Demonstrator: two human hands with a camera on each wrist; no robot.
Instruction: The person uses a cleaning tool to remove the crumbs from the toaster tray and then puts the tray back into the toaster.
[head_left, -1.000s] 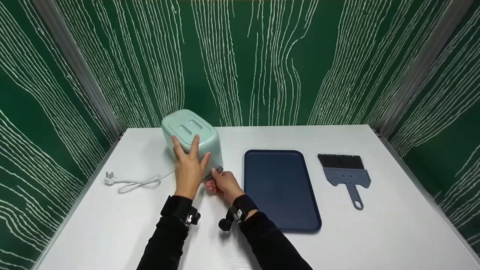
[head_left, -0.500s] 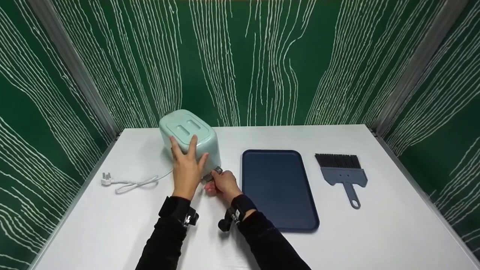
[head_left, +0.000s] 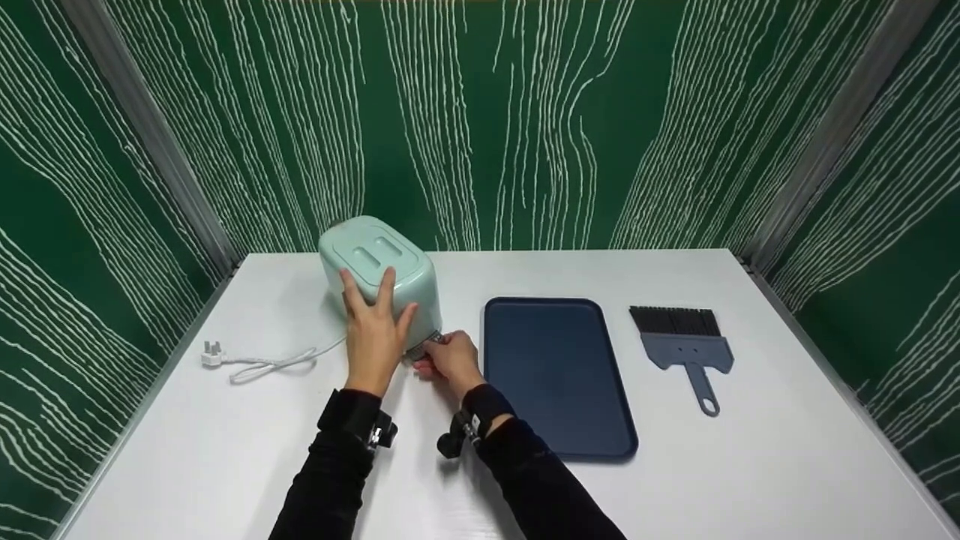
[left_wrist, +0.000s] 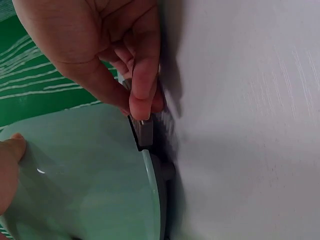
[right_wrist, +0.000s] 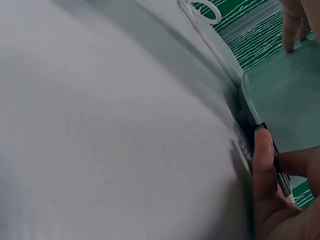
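A mint-green toaster [head_left: 416, 300] stands at the back left of the table, two recesses in its top. My left hand [head_left: 373, 337] rests on its near side, fingers spread and reaching the top edge. In the left wrist view a dark grey crumb tray [left_wrist: 145, 132] sticks out along the toaster's bottom edge. My right hand [head_left: 452, 358] pinches this tray between thumb and fingers, low by the tabletop. From the right wrist, the tray's end [right_wrist: 284, 184] shows between thumb and fingers; its inner part is hidden.
A white power cord [head_left: 281, 365] lies bundled left of the toaster, ending in a plug [head_left: 212, 355]. Right of the hands is a navy tray [head_left: 559, 375]. Farther right lies a grey hand brush [head_left: 686, 349] with black bristles. Green walls [head_left: 480, 127] enclose the white table [head_left: 780, 465].
My right hand has shifted slightly at the crumb tray and still pinches it. The left hand keeps its place on the toaster. The head view has moved a little.
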